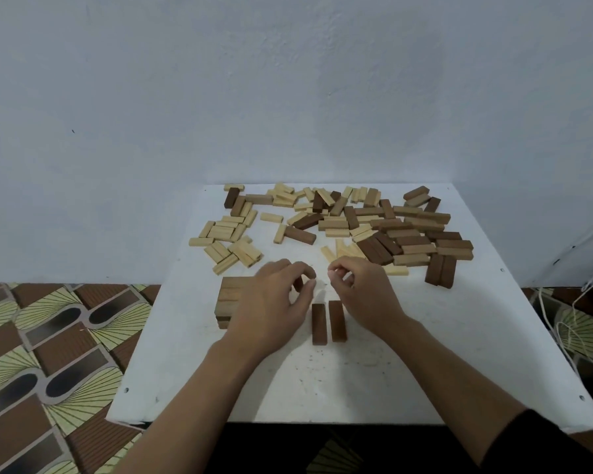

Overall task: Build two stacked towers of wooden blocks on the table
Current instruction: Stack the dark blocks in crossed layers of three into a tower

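Nearest, left hand [271,302] and right hand [363,297] flank two brown blocks [319,323] — fingers [300,267] curled, cannot tell whether holding anything.

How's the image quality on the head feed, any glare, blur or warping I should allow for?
Head view: soft, even light, no glare on the white table; only faint shadows by the left hand and right hand; wide-angle lens splays the table's edges; the loose blocks at the back look slightly soft.

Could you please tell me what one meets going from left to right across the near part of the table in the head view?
First the low stack of blocks → left hand → pair of brown blocks → right hand.
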Available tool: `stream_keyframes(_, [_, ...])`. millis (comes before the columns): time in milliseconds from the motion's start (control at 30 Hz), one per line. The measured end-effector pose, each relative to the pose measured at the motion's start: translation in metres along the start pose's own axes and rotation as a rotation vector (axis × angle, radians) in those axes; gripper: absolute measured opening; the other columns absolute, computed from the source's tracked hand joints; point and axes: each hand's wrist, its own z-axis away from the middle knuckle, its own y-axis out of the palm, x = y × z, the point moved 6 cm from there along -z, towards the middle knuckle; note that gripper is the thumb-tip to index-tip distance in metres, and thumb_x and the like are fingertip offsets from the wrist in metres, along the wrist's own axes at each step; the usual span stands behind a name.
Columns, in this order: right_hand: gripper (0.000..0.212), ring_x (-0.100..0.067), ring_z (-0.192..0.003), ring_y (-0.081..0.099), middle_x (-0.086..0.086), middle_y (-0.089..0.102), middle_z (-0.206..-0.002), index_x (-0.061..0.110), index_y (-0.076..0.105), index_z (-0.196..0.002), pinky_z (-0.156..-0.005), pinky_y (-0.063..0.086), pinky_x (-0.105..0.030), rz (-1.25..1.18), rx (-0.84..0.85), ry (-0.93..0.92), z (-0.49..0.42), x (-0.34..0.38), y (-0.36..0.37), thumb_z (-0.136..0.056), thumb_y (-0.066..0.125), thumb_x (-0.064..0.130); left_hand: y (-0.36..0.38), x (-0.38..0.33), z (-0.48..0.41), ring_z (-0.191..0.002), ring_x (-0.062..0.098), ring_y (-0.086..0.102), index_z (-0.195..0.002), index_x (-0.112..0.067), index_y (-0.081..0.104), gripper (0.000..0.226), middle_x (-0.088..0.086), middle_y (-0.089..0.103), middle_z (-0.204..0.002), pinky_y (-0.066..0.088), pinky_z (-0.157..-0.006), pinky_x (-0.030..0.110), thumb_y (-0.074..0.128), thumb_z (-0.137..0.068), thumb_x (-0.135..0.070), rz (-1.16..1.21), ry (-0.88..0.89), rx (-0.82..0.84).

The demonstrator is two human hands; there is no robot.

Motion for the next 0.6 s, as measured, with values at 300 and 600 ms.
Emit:
stream_keyframes(300, [0.016, -0.016, -0.079, 0.055, 0.002, 0.063, -0.082, 0.014, 0.070, -0.094, -0.071, 0.050, -0.041, 0.088, -0.001, -0.025, -0.065, -0.010, 0.008, -0.093, 0.054, 0.017, -0.010, 0.063, -0.077, -0.084, 0.007, 0.057, -0.110, -0.027, 0.069, 0.016, -0.011, 0.060, -0.092, 0.049, -0.073, 0.027, 0.060, -0.097, -0.031, -0.114, -0.029, 0.146])
stream_keyframes(600, [0.033, -0.029, -0.107, 0.055, -0.002, 0.068, -0.113, 0.017, 0.070, -0.113, -0.081, 0.047, -0.044, 0.386, 0.083, -0.101, -0.124, -0.024, 0.041, -0.095, 0.043, 0.021, 0.036, 0.104, -0.134, -0.118, 0.026, 0.049, -0.138, -0.034, 0.055, 0.037, 0.003, 0.051, -0.121, 0.045, -0.098, 0.047, 0.048, -0.102, -0.038, -0.385, -0.008, 0.464])
